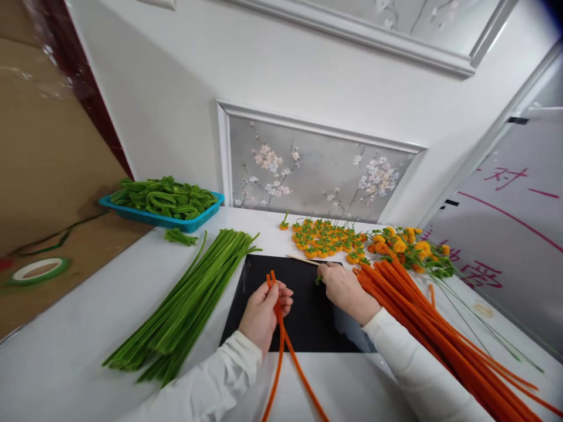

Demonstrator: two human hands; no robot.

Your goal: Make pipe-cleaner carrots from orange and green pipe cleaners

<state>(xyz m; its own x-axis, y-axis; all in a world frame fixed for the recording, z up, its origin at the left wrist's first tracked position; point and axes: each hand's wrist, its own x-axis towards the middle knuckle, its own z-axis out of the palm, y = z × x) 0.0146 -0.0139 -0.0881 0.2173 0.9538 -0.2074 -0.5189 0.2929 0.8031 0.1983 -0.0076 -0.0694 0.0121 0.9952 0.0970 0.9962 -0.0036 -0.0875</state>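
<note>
My left hand point(263, 309) is closed around two orange pipe cleaners point(281, 346), whose tips stick up above my fingers and whose long ends trail toward me. My right hand point(343, 287) rests on a black mat point(308, 316), fingers pinched on a thin wooden stick point(303, 259) with a small green bit at the fingertips. A bundle of orange pipe cleaners point(440, 334) lies just right of my right hand.
A bundle of green pipe cleaners point(189, 299) lies left of the mat. A blue basket point(176, 220) of bent green pieces stands at the back left. Small orange pumpkins point(328, 239) and yellow flowers on stems point(409, 246) lie at the back. A green tape roll point(37, 271) sits far left.
</note>
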